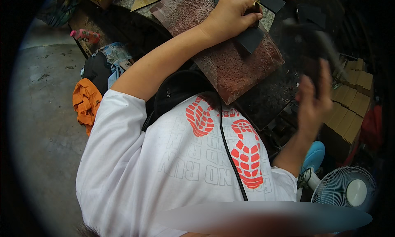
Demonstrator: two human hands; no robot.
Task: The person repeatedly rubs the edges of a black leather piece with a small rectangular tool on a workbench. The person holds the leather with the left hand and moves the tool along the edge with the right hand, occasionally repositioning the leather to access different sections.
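Note:
My left hand (pixel 236 16) is closed round a short upright metal tool (pixel 257 6), whose shiny top shows above my fingers. It looks like a hand punch; its lower end is hidden. Beneath the hand, a black piece of sheet material (pixel 250 40) lies on a worn, pitted reddish-brown board (pixel 247 68). Over to the right, my right hand (pixel 313 95) is raised beside the board, its fingers round a dark tool (pixel 311 47). Motion smears that tool, so its exact kind cannot be made out.
More black sheet pieces (pixel 263 0) lie at the board's far edge. Stacked brown boxes (pixel 349 101) stand at the right, above a fan (pixel 345 187). On the left are an orange cloth (pixel 86 99) and a pink-capped bottle (pixel 85 35). A black cord (pixel 230 152) hangs down my shirt.

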